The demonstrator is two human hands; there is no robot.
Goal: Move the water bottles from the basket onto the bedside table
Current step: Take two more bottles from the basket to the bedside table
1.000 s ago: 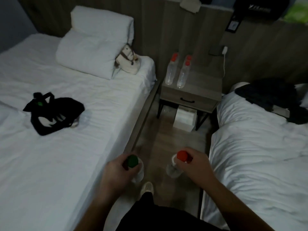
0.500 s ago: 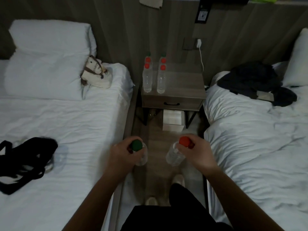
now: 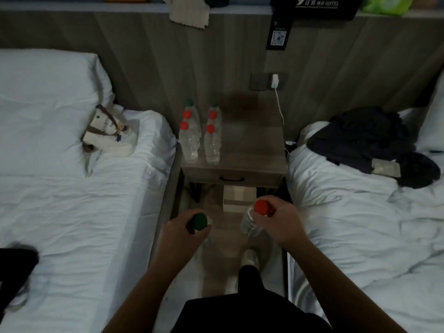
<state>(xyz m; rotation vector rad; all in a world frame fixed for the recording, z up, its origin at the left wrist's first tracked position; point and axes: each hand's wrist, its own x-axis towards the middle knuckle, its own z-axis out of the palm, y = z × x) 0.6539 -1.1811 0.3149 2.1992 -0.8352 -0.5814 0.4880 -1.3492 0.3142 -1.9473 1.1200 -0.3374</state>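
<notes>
My left hand [image 3: 181, 233] grips a clear water bottle with a green cap [image 3: 200, 221] by its neck. My right hand [image 3: 280, 223] grips a clear bottle with a red cap [image 3: 261, 206] the same way. Both hang over the floor between the two beds, just short of the wooden bedside table [image 3: 249, 150]. Several bottles [image 3: 200, 133] with red and green caps stand in two rows on the table's left half. A black bag [image 3: 16, 263], possibly the basket, shows only partly at the left edge on the left bed.
White beds flank the narrow aisle. A small tote bag [image 3: 107, 133] lies by the left pillow. Dark clothes [image 3: 374, 143] sit on the right bed. A white box [image 3: 239, 198] stands under the table. A charger cable [image 3: 280, 104] hangs behind the table.
I have walked toward the bedside table with both bottles; it now sits closer and centred. The black bag has slid out toward the left edge of view.
</notes>
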